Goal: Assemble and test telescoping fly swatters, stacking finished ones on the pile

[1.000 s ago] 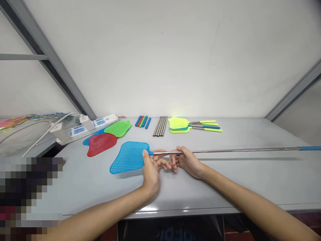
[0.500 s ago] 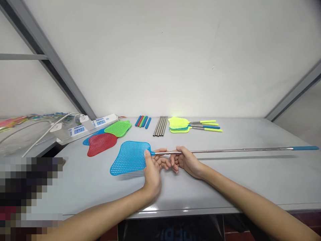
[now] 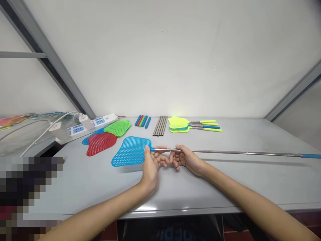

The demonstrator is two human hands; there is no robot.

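Bare left forearm (image 3: 105, 207), bare right forearm (image 3: 245, 197), both slim and smooth, narrow wrists (image 3: 146, 189), left hand (image 3: 150, 170), right hand (image 3: 188, 160), thin fingers (image 3: 163, 163), short fingernails (image 3: 145, 148)

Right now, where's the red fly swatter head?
In the head view, the red swatter head lies left of the blue swatter head, just below the green one.

- Blue fly swatter head (image 3: 130, 151): bright blue, grid of round holes
- Steel shaft (image 3: 238, 153): silver, blue grip (image 3: 311, 155) at tip
- Red swatter head (image 3: 100, 144), green swatter head (image 3: 117, 128): same hole grid
- Stacked swatter heads (image 3: 178, 123): neon yellow
- Loose grips (image 3: 142, 121): blue, red, green
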